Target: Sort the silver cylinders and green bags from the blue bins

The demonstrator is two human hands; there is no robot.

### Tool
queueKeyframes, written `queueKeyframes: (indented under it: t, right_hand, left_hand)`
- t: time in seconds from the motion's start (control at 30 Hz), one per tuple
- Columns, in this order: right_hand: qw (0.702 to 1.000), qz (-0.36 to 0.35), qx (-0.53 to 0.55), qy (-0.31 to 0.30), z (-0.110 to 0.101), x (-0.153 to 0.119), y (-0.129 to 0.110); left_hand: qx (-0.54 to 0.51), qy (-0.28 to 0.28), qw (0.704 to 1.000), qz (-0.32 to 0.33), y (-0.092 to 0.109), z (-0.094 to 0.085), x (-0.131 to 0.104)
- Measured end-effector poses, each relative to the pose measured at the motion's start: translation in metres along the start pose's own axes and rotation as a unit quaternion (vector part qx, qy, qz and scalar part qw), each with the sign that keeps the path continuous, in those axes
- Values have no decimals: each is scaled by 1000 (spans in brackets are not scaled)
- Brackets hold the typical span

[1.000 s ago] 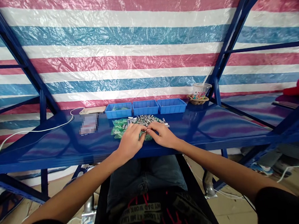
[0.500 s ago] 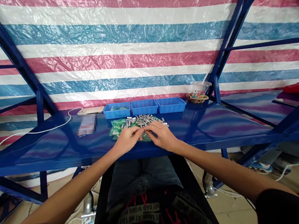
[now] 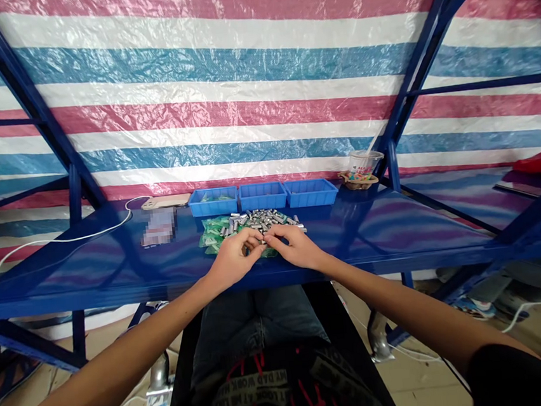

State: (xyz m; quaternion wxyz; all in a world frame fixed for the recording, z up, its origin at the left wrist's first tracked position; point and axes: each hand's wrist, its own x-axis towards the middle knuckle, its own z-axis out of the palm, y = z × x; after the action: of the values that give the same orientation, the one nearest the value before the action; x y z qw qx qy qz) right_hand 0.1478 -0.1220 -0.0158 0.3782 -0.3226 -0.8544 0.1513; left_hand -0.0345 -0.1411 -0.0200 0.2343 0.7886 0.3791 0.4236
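My left hand and my right hand meet over the near side of a pile on the blue table. Each is closed in a pinch, with fingertips touching or nearly touching around something too small to make out. Just beyond them lies a heap of short silvery metal cylinders. Green translucent pieces spread on the left of the heap and partly under my hands. Behind the pile stand three blue bins in a row: the left bin holds some greenish pieces, then come the middle bin and the right bin.
A plastic cup with a straw stands on a brown holder at the back right. At the back left are a pale phone-like object, a blurred-out flat item and a white cable. Blue metal posts rise at both sides.
The fingers of my left hand have curled into a rounder pinch, and my right hand's fingers have shifted slightly. The camera view has moved a little.
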Motion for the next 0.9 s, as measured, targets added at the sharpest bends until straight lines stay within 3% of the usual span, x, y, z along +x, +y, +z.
queueKeyframes:
  t: [0.53, 0.7, 0.9]
  right_hand:
    - [999, -13, 48, 4, 5, -5, 5]
    - [999, 11, 52, -2, 2, -3, 1]
    - [1000, -19, 22, 1, 1, -2, -2]
  left_hand:
    - [-119, 5, 992, -43, -6, -3, 4]
    - [-98, 23, 995, -16, -5, -4, 3]
    - [-95, 4, 995, 21, -6, -3, 3]
